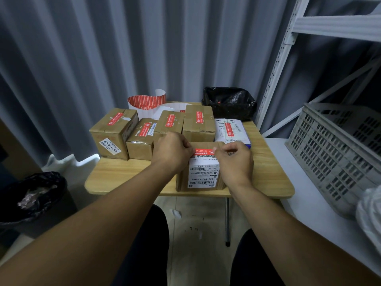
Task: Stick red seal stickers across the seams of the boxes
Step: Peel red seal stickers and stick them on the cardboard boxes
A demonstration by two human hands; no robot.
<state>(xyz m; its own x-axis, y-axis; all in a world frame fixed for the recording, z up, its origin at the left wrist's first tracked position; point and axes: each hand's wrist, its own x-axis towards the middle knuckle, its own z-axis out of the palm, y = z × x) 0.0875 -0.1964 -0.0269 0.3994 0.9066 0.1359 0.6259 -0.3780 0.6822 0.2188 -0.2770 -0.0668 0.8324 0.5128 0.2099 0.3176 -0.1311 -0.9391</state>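
Both hands are up on the closest box: left hand (pixel 172 150) pinches the left end of a red seal sticker (pixel 203 152) and right hand (pixel 234 159) pinches the right end, fingers curled in on both. That stretches the sticker flat between them over the top of the front box (pixel 183 182), just above the far edge of the white shipping label (pixel 203 174). Can't really tell if it's stuck down or only hovering on the cardboard, since the knuckles cover the ends.

The front box sits at the near edge of the wooden table (pixel 123 174). Behind it is a row of four brown boxes, each with a red sticker on top: a big one on the left (pixel 113 133), a smaller one (pixel 141 139) touching it, then two more (pixel 168 124) (pixel 199 123). At the right end of the row lies a flat white parcel (pixel 231 129), also with a red strip on it.

Behind the row the sticker sheet (pixel 147 102) curls up, with red stickers on it. A black bag (pixel 228 103) sits at the table's back right corner. A grey crate (pixel 334 147) rests on the white surface to the right, under a white metal rack (pixel 288 58), and a bin with a black liner (pixel 35 195) stands on the floor to the left
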